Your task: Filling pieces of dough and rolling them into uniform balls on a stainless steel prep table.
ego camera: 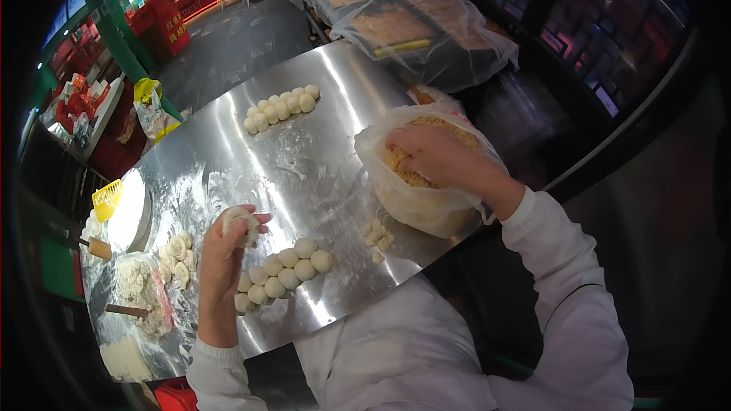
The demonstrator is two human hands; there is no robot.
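Note:
A flattened, cupped piece of dough (pixel 241 227) rests in my left hand (pixel 224 251), raised above the steel table, with the thumb across it and the fingers spread behind. My right hand (pixel 431 151) reaches into an open plastic bag (pixel 420 205) of crumbly yellowish filling (pixel 398 160). Its fingertips touch the filling, and whether they grip any is hidden. Two rows of round dough balls (pixel 288 278) lie close to my left hand. Small dough lumps (pixel 378 235) sit in front of the bag.
More dough balls (pixel 280 108) line the far side of the floured steel table (pixel 320 182). At left are cut dough pieces (pixel 178 254), a floury dough mass (pixel 134 285), a white round container (pixel 130 211) and a yellow scraper (pixel 107 201). Plastic-covered trays (pixel 394 17) stand beyond.

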